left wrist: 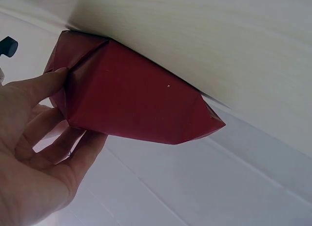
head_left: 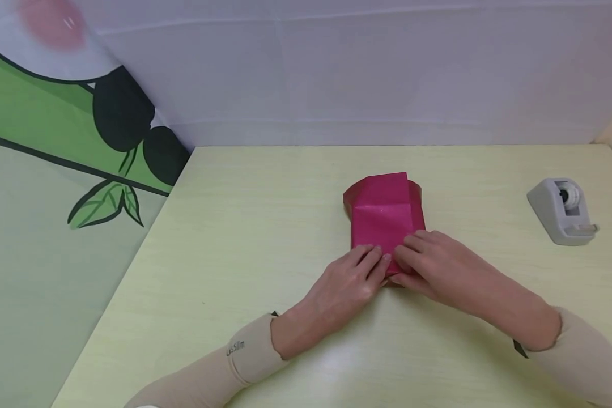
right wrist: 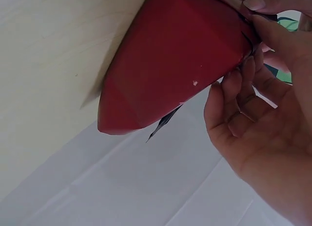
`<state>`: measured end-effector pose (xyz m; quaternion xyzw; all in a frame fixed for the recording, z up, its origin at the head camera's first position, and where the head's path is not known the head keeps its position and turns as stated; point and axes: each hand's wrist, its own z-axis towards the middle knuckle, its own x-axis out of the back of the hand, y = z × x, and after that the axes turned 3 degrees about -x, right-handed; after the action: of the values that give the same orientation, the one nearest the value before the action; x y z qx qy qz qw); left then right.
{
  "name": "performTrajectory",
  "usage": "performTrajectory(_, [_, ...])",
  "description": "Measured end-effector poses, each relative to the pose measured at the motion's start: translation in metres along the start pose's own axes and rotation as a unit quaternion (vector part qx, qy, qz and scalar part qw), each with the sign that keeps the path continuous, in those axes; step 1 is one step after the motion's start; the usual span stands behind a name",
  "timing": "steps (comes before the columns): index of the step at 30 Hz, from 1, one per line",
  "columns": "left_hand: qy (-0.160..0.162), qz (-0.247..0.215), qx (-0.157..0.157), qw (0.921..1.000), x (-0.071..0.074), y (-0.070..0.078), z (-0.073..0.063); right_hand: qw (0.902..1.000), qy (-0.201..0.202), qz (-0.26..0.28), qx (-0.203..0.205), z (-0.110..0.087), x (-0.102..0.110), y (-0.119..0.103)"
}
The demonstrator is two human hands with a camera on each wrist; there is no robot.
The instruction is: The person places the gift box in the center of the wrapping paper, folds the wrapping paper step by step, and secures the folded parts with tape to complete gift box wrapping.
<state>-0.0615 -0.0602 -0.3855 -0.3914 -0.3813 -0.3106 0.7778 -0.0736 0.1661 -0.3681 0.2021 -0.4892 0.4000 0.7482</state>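
Note:
A red paper-wrapped package [head_left: 382, 221] lies on the table, its far end of paper flaring loosely past the body. At its near end my left hand [head_left: 351, 280] holds the paper, fingers over the top edge and thumb against the folded end, as the left wrist view shows on the package [left wrist: 131, 94]. My right hand [head_left: 441, 269] pinches the same near end from the right side, close to the left fingertips. In the right wrist view, thumb and curled fingers of the right hand [right wrist: 268, 99] meet at the package's [right wrist: 170, 65] folded corner. What is inside the paper is hidden.
A grey tape dispenser [head_left: 563, 212] with a roll in it stands on the table at the right. The pale wooden table [head_left: 224, 238] meets a light cloth backdrop [head_left: 362, 73] at the back. Green and black printed fabric [head_left: 56, 124] hangs at the left.

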Motion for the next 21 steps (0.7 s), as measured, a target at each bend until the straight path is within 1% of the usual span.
performTrajectory(7, [-0.001, -0.011, 0.001, 0.9999, 0.002, 0.000, 0.002, 0.9978, -0.027, 0.054, -0.026, -0.005, 0.002, 0.007])
performTrajectory(13, [0.016, -0.040, 0.008, 0.9990, 0.002, -0.002, 0.004, 0.9905, -0.052, 0.109, -0.066, -0.007, 0.005, 0.009])
performTrajectory(16, [0.029, -0.051, 0.010, 0.9982, 0.002, -0.004, 0.006, 0.9869, -0.049, 0.131, -0.081, -0.009, 0.005, 0.011])
performTrajectory(18, [0.036, -0.059, 0.014, 0.9975, 0.002, -0.006, 0.007, 0.9865, -0.040, 0.135, -0.084, -0.010, 0.004, 0.013])
performTrajectory(21, [0.035, -0.099, 0.033, 0.9939, 0.004, -0.011, 0.009, 0.9860, -0.027, 0.142, -0.084, -0.011, 0.002, 0.015])
